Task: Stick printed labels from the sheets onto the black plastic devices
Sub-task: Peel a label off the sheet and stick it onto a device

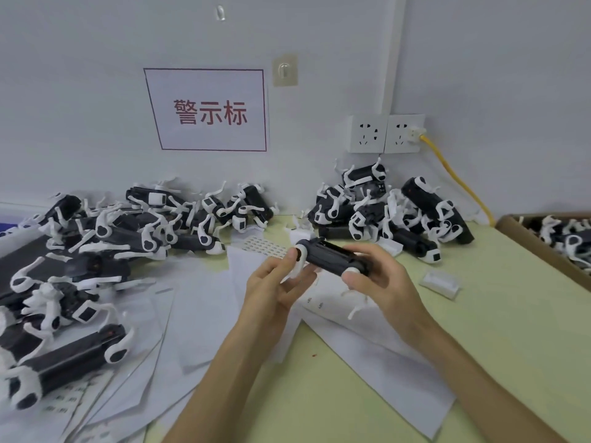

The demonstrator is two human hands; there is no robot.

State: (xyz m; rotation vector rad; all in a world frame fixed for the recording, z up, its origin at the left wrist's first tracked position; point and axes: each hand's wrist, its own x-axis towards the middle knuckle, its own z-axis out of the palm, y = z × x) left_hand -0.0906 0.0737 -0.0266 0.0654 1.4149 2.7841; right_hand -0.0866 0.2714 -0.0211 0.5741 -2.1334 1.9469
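I hold one black plastic device (pixel 332 255) with white end parts above the middle of the table. My left hand (pixel 275 282) pinches its left end between thumb and fingers. My right hand (pixel 377 276) curls round its right end, thumb on the white cap. Under the hands lie white label sheets (pixel 256 251), one with rows of small printed labels showing just behind the device.
A heap of black-and-white devices (pixel 96 244) covers the left side, another heap (pixel 383 212) sits against the wall at the right. A cardboard box (pixel 537 247) with more devices stands at the far right. Loose white backing sheets (pixel 153 346) spread at the front left. A small white part (pixel 439 282) lies right of my hands.
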